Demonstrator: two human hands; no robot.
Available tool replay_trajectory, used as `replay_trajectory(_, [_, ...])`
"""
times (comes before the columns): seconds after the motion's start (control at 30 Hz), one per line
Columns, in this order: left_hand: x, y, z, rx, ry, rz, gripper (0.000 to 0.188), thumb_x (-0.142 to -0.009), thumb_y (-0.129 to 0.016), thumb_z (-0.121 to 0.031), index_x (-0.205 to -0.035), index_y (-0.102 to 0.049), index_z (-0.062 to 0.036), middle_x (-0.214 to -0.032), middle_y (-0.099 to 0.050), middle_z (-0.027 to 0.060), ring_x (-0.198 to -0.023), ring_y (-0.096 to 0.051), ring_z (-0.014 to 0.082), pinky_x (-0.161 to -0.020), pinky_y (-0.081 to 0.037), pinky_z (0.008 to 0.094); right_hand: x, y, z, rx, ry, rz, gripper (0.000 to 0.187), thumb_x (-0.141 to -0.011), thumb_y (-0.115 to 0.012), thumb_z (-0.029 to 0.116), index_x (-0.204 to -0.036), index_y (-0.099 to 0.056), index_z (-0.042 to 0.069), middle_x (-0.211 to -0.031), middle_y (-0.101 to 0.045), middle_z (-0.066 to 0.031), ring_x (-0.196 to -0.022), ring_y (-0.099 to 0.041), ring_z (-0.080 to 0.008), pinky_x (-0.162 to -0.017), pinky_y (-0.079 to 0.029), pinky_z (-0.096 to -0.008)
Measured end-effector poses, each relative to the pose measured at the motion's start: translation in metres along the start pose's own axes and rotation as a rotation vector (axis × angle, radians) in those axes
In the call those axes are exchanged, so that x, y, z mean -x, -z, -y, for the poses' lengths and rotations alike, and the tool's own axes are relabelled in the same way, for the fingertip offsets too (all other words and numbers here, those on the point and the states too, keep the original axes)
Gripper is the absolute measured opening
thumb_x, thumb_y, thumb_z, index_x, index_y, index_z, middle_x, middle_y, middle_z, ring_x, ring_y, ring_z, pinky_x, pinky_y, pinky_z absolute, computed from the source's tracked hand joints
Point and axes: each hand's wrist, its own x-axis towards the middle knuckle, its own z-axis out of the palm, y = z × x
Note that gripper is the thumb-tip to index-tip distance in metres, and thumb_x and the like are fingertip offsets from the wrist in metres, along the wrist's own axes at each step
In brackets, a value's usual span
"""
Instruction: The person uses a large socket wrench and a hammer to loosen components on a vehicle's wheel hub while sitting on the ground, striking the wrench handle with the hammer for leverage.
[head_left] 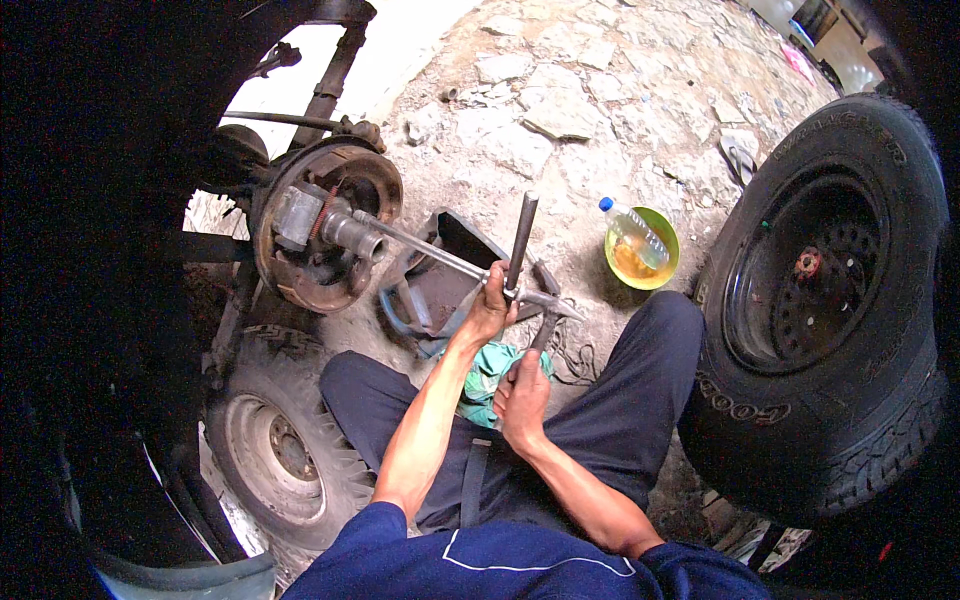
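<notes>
My left hand (488,312) is closed around the near end of a long silver metal bar (430,248). The bar's far end reaches the hub (355,235) at the middle of a rusty brake drum assembly (330,225). A dark rod (522,238) sticks up from beside the left fingers, crossing the bar. In my right hand (523,400) is the handle of a hammer (545,332), gripped in a closed fist. Its metal head (550,303) lies close to the bar's near end; whether they touch I cannot tell.
A large tyre on a black wheel (800,265) stands at right, another wheel (285,450) at lower left. Beyond my hands sits a dark open container (450,260). A yellow-green bowl (668,225) holds a bottle (640,240) and amber liquid. Green cloth (483,375) lies between my legs.
</notes>
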Motion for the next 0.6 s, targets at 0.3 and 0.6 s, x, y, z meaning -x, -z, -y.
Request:
replay_trajectory(0.3, [0.001, -0.001, -0.001, 0.022, -0.06, 0.028, 0.078, -0.084, -0.022, -0.08, -0.117, -0.045, -0.0135, -0.073, -0.057, 0.0039, -0.043, -0.037, 0.0058, -0.041, -0.028, 0.0223, -0.041, 0.011, 0.024, 0.242, 0.105, -0.036, 0.057, -0.095, -0.033, 0.062, -0.068, -0.038, 0.012, -0.049, -0.035, 0.002, -0.036, -0.037, -0.0111, -0.033, -0.029, -0.0267])
replay_trajectory(0.6, [-0.006, -0.002, -0.001, -0.021, -0.028, 0.187, 0.084, -0.078, -0.02, -0.086, -0.082, -0.058, -0.0104, -0.062, -0.053, 0.0001, -0.047, -0.04, 0.007, -0.043, -0.03, 0.0219, -0.274, 0.102, 0.044, 1.274, -0.082, -0.259, 0.049, -0.086, -0.056, 0.042, -0.099, -0.066, -0.005, -0.104, -0.065, -0.0247, -0.1, -0.064, -0.0364, -0.085, -0.049, -0.0452])
